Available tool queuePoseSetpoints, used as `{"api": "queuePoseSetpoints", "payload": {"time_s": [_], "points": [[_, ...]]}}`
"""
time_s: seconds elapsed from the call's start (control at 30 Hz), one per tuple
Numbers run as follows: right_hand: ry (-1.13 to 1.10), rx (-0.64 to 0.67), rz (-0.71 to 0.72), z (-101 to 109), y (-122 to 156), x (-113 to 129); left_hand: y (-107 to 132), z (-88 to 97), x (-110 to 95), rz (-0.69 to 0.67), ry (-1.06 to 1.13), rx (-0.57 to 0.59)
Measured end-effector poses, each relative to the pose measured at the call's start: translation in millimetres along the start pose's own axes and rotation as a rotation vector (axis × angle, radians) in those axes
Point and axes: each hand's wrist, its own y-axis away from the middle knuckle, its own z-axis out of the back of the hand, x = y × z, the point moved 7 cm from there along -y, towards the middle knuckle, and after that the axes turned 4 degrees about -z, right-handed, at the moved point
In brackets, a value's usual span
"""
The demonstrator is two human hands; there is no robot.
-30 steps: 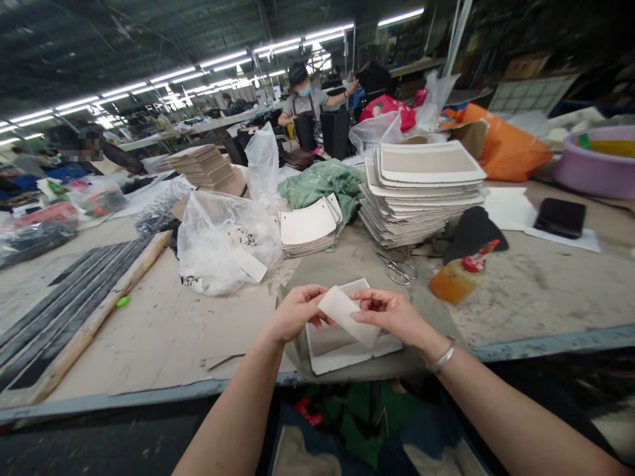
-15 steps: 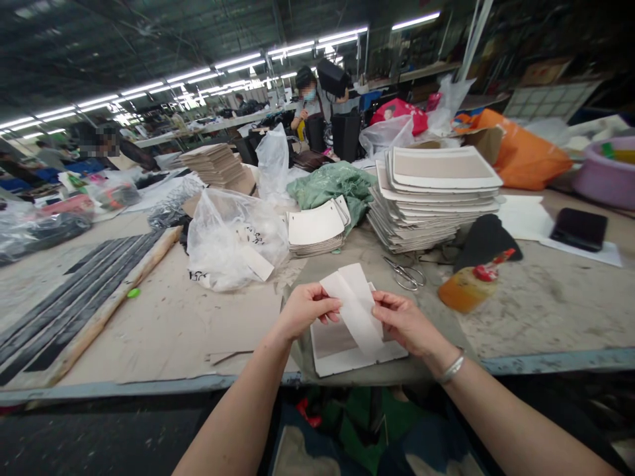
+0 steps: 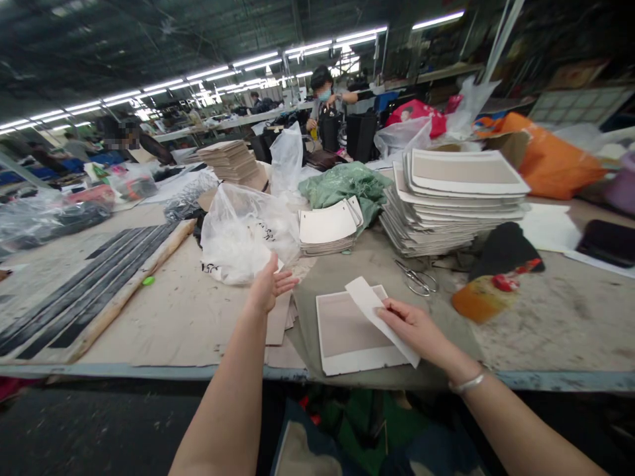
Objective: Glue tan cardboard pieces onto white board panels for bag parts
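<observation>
My right hand (image 3: pixel 414 330) pinches a long white paper strip (image 3: pixel 368 301), which slants across a flat panel. That panel (image 3: pixel 342 334), beige with a white border, lies on a grey-green sheet (image 3: pixel 310 291) at the front of the table. Off to the left, my left hand (image 3: pixel 270 287) is held palm up with fingers spread and nothing in it. It is in front of a clear plastic bag (image 3: pixel 233 231) holding white pieces that I cannot make out well. Scissors (image 3: pixel 417 277) rest beyond the panel.
A tall stack of bordered panels (image 3: pixel 456 205) and a smaller white stack (image 3: pixel 327 225) stand behind. An orange drink cup (image 3: pixel 479 301) is at right, near a black phone (image 3: pixel 610 241). Dark strips (image 3: pixel 99 284) lie left. A person (image 3: pixel 325 109) works across the table.
My left hand has let go of the white paper and moved left, its fingers opening. The strip stays in my right hand, uncovering more of the panel. The view has turned slightly left.
</observation>
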Motion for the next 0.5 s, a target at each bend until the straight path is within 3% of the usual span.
{"api": "queuePoseSetpoints", "payload": {"time_s": [0.1, 0.17, 0.27, 0.37, 0.43, 0.5], "points": [[0.122, 0.105, 0.016, -11.7, 0.1, 4.3, 36.8, -50.0, -0.5, -0.288, -0.532, 0.349], [0.167, 0.18, 0.025, -18.4, 1.0, 7.3, 65.3, -85.3, 9.2, -0.459, -0.733, 0.616], [0.194, 0.255, 0.028, -23.0, 2.3, 10.9, 88.0, -112.4, 30.9, -0.495, -0.935, 0.869], [0.131, 0.319, -0.027, -19.5, 1.9, 8.4, 83.1, -112.4, 39.0, -0.461, -1.061, 0.869], [0.1, 0.345, -0.047, -12.4, -0.5, 4.9, 73.1, -105.7, 35.3, -0.493, -1.131, 0.76], [0.125, 0.272, -0.028, 1.2, -7.1, 1.5, 64.3, -99.7, 31.7, -0.546, -1.225, 0.642]]}}
